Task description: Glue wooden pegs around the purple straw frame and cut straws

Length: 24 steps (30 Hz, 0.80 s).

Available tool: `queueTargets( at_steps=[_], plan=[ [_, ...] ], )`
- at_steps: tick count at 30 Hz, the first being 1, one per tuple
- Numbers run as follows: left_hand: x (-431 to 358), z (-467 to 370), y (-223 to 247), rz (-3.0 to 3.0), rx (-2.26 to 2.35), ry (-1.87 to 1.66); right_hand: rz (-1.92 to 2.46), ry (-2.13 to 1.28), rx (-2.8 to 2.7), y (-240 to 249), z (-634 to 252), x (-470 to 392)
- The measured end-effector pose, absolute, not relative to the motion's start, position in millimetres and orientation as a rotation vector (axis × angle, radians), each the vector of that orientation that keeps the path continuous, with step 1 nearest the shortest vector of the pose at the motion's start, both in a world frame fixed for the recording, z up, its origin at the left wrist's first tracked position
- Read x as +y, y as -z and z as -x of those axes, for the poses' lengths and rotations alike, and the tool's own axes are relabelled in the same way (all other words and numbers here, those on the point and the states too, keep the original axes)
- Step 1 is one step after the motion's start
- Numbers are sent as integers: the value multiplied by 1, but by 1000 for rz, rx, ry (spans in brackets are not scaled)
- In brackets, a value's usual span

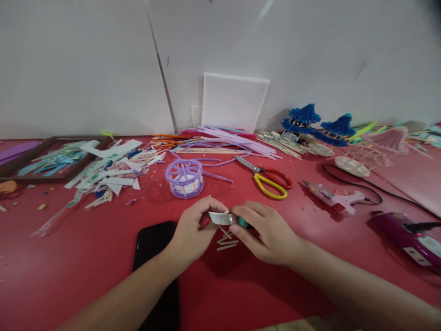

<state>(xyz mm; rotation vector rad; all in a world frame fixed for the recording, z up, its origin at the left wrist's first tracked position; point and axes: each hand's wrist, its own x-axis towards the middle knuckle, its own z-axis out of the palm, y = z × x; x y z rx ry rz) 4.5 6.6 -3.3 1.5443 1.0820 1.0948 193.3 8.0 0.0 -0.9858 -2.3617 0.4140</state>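
My right hand [267,232] is closed round the green handle of a utility knife [222,218], whose broad blade points left. Against the blade's far end is my left hand [196,225], thumb and fingers curled; whatever it pinches is hidden. On the table just below the blade lie several short cut wooden sticks [227,241]. Beyond my hands stands a small round purple-and-white structure [185,179] with spokes on top and thin wooden posts. A dark phone [156,243] lies partly under my left forearm.
Scissors [270,179] with red and yellow handles lie ahead. Pipe cleaners [227,140] are piled by the wall. Paper scraps [113,168] and a brown frame [65,177] are left. Rightward are a glue gun [334,197], its cable, a purple power strip [406,239] and blue-roofed models [303,119].
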Motion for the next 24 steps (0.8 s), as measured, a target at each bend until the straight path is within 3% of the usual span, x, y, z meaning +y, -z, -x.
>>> queueTargets(
  at_steps=[24],
  plan=[
    [6,-6,4,-1608,1071,-1096,984,-483,-2386,-10,-198,6]
  ],
)
